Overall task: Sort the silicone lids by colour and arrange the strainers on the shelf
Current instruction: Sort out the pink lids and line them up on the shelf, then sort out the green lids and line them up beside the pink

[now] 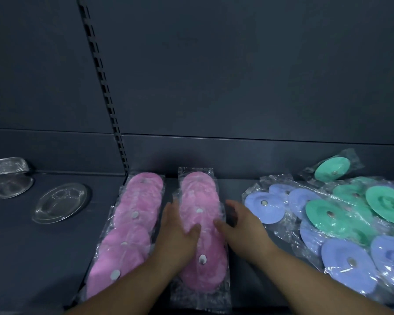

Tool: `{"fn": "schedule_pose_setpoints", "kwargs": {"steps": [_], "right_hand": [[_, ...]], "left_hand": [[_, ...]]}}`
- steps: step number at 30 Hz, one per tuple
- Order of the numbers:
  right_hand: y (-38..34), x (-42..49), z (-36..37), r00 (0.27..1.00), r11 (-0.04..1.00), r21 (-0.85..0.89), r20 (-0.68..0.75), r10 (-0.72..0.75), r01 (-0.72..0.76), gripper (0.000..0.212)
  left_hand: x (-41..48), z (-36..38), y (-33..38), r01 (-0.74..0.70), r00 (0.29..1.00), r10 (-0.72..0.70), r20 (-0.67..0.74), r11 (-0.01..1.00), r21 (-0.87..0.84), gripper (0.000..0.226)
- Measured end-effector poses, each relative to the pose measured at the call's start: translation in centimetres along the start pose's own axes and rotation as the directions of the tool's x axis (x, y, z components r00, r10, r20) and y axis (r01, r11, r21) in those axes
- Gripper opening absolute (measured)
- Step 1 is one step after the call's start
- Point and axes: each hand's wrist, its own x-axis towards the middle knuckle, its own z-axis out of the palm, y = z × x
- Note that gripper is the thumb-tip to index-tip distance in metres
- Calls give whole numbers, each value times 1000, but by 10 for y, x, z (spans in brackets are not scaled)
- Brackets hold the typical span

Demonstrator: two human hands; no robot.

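In the middle of a dark shelf (43, 258), a row of bagged pink lids (198, 194) runs from near to far, and two bare hands flank it. The left hand (178, 228) lies along the row's left edge with fingers straight and thumb resting on top. The right hand (241, 223) sits at the right edge, fingers loosely extended. Neither hand grips anything; both are open against the row. A second pink row (132, 223) lies just to the left, parallel to the first. To the right, blue lids (262, 205) and green lids (325, 214) overlap in a mixed heap of clear bags, not yet sorted. The step looks like squaring up the pink row. It would go best with even pressure from both palms, sliding the slippery bags rather than lifting them, and with a gap kept from the neighbouring row. At far left sit a clear dish (60, 202) and a clear tub (9, 178); whether these are the strainers cannot be told. The hands are blurred, the heap is cut off at the right edge, and the number of lids in each row is hard to make out.
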Motion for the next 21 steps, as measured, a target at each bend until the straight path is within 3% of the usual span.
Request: {"fn": "schedule_pose_setpoints", "kwargs": {"steps": [6, 10, 12, 14, 17, 21], "right_hand": [[-6, 15, 5, 986, 999, 2, 160, 51, -52, 50], [10, 12, -7, 997, 991, 110, 26, 76, -79, 46], [18, 11, -24, 994, 991, 113, -81, 78, -69, 39], [26, 8, -45, 989, 1000, 6, -149, 8, -7, 32], [43, 5, -86, 975, 952, -296, -175, -136, 80, 38], [78, 5, -140, 992, 743, -668, -112, -50, -38, 67]], "left_hand": [[13, 8, 1, -17, 999, 19, 38, 999, -52, 76], [11, 8, 3, -56, 998, 57, -16, 997, 56, 79], [11, 8, 14, -159, 986, 165, -37, 979, 128, 77], [12, 13, 30, -292, 954, 300, -12, 934, 207, 74], [10, 33, 53, -418, 907, 412, 89, 855, 307, 73], [8, 70, 81, -517, 854, 489, 179, 751, 412, 76]]}}
